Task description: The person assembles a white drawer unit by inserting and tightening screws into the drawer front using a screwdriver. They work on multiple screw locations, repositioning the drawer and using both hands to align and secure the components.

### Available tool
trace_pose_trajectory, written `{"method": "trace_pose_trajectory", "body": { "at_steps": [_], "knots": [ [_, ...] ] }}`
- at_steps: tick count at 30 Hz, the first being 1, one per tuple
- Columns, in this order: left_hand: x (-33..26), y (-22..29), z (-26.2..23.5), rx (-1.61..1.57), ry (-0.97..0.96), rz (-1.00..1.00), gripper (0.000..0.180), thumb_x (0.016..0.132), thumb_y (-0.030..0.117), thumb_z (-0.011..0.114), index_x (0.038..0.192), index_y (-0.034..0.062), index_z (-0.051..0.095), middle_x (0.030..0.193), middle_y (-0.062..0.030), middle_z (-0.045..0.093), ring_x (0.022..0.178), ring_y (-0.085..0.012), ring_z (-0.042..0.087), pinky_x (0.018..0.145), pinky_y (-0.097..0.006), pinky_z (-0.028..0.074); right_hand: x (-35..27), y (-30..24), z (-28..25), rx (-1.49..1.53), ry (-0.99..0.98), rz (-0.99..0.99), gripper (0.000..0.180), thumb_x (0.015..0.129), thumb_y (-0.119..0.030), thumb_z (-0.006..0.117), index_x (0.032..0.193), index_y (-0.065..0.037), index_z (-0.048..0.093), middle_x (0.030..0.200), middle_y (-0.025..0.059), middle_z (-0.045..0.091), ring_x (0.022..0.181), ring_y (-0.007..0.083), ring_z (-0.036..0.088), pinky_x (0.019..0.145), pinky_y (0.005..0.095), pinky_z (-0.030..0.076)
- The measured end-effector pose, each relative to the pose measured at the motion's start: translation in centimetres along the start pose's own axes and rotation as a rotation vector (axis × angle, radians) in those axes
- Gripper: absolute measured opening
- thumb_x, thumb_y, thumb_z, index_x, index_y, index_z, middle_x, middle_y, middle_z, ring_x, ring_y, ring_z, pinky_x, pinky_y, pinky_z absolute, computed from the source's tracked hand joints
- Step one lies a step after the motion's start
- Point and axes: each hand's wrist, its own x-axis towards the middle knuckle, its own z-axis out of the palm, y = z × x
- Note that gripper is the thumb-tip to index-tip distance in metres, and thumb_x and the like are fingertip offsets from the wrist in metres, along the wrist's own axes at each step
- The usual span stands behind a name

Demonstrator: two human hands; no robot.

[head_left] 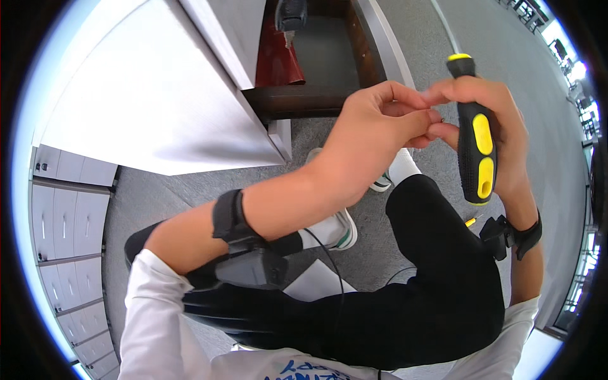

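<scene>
In my right hand (pixel 510 130) is a screwdriver (pixel 468 111) with a black and yellow handle. Its shaft points up and away, and the handle's butt hangs down toward my knee. My right thumb and forefinger reach past the handle to meet the fingertips of my left hand (pixel 373 123). The left fingers are pinched together. A tiny dark thing shows between the fingertips of both hands, too small to name. Just beyond my left hand, a dark brown drawer (pixel 297 101) stands pulled out of a white cabinet (pixel 158 95).
Inside the drawer lie a red flat item (pixel 278 60) and a black object (pixel 291 16). A small yellow tool (pixel 471 221) rests on the grey floor beside my right knee. White drawer units (pixel 63 221) line the left. My bent legs (pixel 437 253) are below my hands.
</scene>
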Motion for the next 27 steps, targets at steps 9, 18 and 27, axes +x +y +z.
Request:
{"method": "trace_pose_trajectory", "body": {
  "at_steps": [9,18,27],
  "knots": [
    [-0.7,-4.7,0.1,-0.265,0.026,-0.117,0.023,0.095,0.009,0.070,0.110,0.0052,0.052,0.105,-0.0132,0.072,0.094,-0.0146,0.069,0.084,-0.022,0.053,-1.3,-0.2,-1.3,-0.093,-0.204,0.031,0.047,0.065,0.007,0.080,0.108,-0.006,0.068,0.090,0.0072,0.069,0.074,0.0242,0.064,0.066,0.0319,0.052],
    [-3.9,-6.8,-1.8,-0.329,-0.050,-0.215,0.023,0.092,0.007,0.074,0.105,0.0072,0.055,0.098,-0.0115,0.073,0.084,-0.0138,0.069,0.074,-0.024,0.053,-1.7,-4.7,-0.2,-0.171,-0.317,0.105,0.045,0.065,-0.001,0.080,0.108,-0.009,0.069,0.083,0.0065,0.065,0.068,0.0243,0.059,0.059,0.0339,0.046],
    [-4.7,-6.2,0.4,-0.142,-0.221,-0.260,0.021,0.090,0.012,0.075,0.101,0.0069,0.059,0.094,-0.0090,0.074,0.082,-0.0117,0.067,0.073,-0.025,0.051,-7.6,-8.6,-12.6,-0.465,-0.479,0.383,0.037,0.086,0.007,0.071,0.117,-0.008,0.059,0.109,0.0157,0.067,0.099,0.0308,0.069,0.089,0.0381,0.056]
  ]
}}
